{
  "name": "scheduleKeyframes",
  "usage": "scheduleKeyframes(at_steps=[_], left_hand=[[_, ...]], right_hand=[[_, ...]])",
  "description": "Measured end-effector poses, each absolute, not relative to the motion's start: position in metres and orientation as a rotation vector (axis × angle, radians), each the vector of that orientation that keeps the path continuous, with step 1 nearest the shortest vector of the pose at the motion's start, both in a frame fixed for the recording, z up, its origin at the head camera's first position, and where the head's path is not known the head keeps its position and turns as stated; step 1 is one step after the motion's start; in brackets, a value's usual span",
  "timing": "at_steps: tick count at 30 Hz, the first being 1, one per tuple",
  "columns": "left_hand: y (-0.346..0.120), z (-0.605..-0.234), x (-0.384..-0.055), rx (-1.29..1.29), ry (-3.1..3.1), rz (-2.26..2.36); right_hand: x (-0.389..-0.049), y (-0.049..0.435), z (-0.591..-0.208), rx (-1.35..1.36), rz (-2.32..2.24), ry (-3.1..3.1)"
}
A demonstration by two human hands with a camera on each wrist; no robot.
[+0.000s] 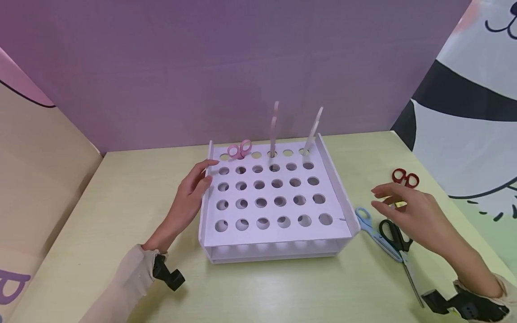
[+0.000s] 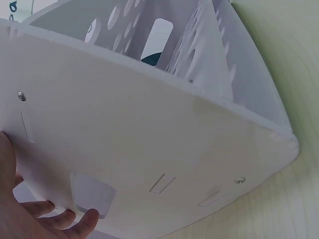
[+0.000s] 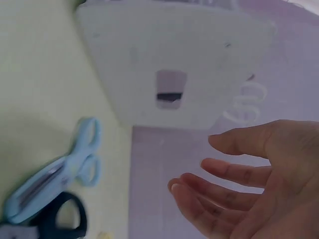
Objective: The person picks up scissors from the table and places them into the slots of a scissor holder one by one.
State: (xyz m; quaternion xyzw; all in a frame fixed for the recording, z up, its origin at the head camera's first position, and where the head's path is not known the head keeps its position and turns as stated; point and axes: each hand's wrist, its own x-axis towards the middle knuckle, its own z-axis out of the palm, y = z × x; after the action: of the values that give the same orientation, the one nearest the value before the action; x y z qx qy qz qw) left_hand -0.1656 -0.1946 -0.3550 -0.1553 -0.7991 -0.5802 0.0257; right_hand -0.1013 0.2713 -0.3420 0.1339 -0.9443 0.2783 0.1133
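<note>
A white rack with rows of round holes stands on the table. My left hand touches its left side, fingers spread against the panel near a cutout. Pink scissors stand in the back row with handles up. Two slim upright handles, one pinkish and one white, rise edge-on from other back-row holes. My right hand hovers right of the rack holding nothing, fingers loosely bent. Near it lie light blue scissors, black-handled scissors and red-handled scissors, whose lower part my hand hides.
A pale wooden table carries everything. Behind it rises a purple backdrop. A panel with a black-and-white cartoon print flanks the right edge, and a cream panel the left. A small yellow piece shows beneath my right hand.
</note>
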Motion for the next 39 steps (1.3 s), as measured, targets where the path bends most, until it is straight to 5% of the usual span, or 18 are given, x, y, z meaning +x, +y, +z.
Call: scheduleKeyframes(at_steps=[21,39], left_hand=[[-0.194,-0.355,-0.165,-0.484,-2.457,-1.781],[-0.195,-0.357,-0.166,-0.492,-2.433,-1.818]], right_hand=[[-0.113,0.281,-0.394,0.442,0.647,-3.1],[-0.125,0.277,-0.398,0.374,0.545,-3.146]])
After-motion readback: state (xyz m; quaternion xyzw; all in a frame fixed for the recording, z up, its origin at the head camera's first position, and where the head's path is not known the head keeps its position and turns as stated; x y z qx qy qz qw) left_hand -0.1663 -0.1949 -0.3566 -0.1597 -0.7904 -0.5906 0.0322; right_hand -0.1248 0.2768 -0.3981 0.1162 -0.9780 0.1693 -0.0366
